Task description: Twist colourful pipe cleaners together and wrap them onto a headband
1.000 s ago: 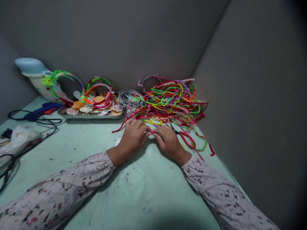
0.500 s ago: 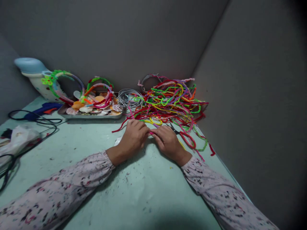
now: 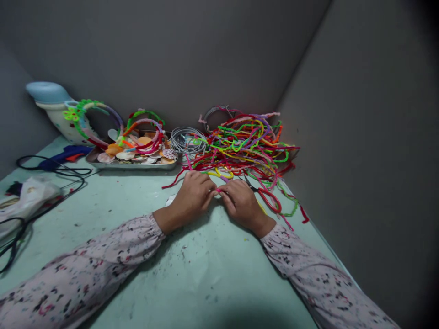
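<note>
The left hand (image 3: 196, 194) and right hand (image 3: 243, 203) pinch a pink fuzzy wire (image 3: 219, 190) in their fingers. It looks unfinished. Beyond the left fingers, a flowery hoop (image 3: 117, 117) looks done.

Long loose sleeves on both arms, left sleeve (image 3: 85, 274) and right sleeve (image 3: 310, 278) in matching fabric. Base colour pale greyish pink. Print: small scattered blotches, black, red-pink, some grey-blue; motif too small to make out. Left cuff (image 3: 153, 226) and right cuff (image 3: 273, 236) gathered at the wrist, puckered edges. Fabric wrinkled. Left hand (image 3: 194, 194) and right hand (image 3: 244, 203) bare.
</note>
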`<act>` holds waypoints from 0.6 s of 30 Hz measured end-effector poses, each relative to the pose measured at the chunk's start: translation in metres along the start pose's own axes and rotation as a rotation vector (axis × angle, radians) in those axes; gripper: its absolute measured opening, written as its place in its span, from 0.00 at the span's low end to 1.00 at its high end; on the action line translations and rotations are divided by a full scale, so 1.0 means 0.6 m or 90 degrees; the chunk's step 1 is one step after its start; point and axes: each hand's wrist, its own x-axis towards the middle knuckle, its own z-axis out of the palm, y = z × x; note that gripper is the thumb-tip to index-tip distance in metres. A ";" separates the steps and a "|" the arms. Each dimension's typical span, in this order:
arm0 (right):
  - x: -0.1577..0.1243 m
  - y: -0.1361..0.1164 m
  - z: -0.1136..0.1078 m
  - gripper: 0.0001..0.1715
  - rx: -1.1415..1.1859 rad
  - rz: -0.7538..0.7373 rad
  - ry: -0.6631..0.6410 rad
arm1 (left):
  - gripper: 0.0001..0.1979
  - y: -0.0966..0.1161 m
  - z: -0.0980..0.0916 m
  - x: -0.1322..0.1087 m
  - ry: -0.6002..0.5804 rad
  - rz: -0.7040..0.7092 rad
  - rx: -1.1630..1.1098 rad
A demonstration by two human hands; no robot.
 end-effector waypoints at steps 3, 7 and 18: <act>0.000 -0.001 0.000 0.08 -0.003 0.002 -0.002 | 0.12 0.001 -0.004 0.002 -0.007 -0.013 -0.016; 0.000 -0.003 -0.001 0.08 -0.005 0.001 -0.019 | 0.13 0.000 -0.003 0.002 -0.025 -0.007 -0.005; 0.000 -0.003 -0.001 0.08 0.001 -0.001 -0.027 | 0.13 0.000 -0.002 0.003 -0.035 -0.015 -0.013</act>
